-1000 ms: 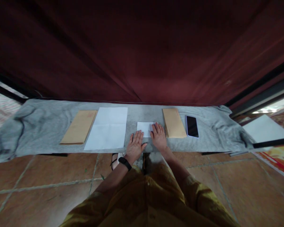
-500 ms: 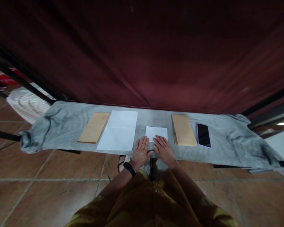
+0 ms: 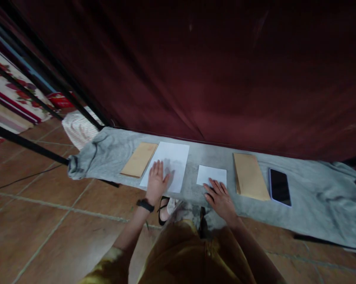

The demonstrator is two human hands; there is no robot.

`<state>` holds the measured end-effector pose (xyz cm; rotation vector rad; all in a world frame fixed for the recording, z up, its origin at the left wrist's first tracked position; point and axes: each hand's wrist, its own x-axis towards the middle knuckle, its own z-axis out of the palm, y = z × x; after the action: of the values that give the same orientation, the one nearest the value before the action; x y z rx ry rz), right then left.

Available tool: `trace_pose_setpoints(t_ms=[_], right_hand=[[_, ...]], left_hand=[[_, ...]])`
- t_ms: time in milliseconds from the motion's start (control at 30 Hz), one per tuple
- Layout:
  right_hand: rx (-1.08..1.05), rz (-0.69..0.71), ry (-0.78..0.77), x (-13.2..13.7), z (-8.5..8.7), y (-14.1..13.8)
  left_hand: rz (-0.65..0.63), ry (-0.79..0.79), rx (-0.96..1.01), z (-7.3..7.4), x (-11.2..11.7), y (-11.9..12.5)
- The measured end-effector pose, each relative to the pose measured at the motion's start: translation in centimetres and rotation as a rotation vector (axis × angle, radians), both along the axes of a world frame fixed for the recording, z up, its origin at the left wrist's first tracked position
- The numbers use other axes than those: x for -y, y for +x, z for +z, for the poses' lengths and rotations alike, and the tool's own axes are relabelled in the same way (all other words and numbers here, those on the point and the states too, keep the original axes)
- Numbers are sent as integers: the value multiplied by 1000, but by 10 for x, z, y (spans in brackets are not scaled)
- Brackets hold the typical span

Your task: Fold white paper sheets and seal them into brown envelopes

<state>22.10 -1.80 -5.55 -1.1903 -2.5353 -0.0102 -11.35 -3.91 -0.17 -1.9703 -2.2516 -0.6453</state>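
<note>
My left hand point(image 3: 156, 184), with a black band at the wrist, is over the near left part of a large white sheet of paper point(image 3: 175, 156). Its fingers are stretched out, and a shadow falls on the sheet beside it. A smaller white paper point(image 3: 209, 173), likely folded, lies to the right on the grey cloth. The fingertips of my right hand point(image 3: 220, 198) rest at its near right edge, fingers spread. Left of the large sheet is a stack of brown envelopes point(image 3: 140, 159); another brown stack point(image 3: 251, 176) lies right of the small paper.
A phone point(image 3: 280, 187) with a pale purple edge lies at the right. Grey cloth point(image 3: 311, 185) covers the narrow bench, bunched at its ends. A dark red curtain point(image 3: 210, 79) hangs behind. Black metal bars point(image 3: 27, 142) cross at the left.
My left hand has moved left from the small paper to the large sheet. My right hand stays at the small paper. The view has turned left.
</note>
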Motion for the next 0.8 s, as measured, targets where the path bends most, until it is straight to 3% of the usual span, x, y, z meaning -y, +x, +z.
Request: trace_pose_setpoints(t_ms=[100, 233, 433, 567, 800], right_hand=[[3, 3, 11, 0, -2, 0], [-3, 0, 10, 0, -4, 0], [-10, -6, 12, -1, -8, 1], [-11, -8, 18, -1, -8, 0], [-18, -21, -14, 0, -3, -2]], left_hand=[[290, -78, -18, 6, 0, -62], [442, -163, -57, -1, 14, -107], [561, -292, 55, -10, 15, -140], [545, -350, 115, -8, 7, -155], [576, -289, 98, -5, 4, -170]])
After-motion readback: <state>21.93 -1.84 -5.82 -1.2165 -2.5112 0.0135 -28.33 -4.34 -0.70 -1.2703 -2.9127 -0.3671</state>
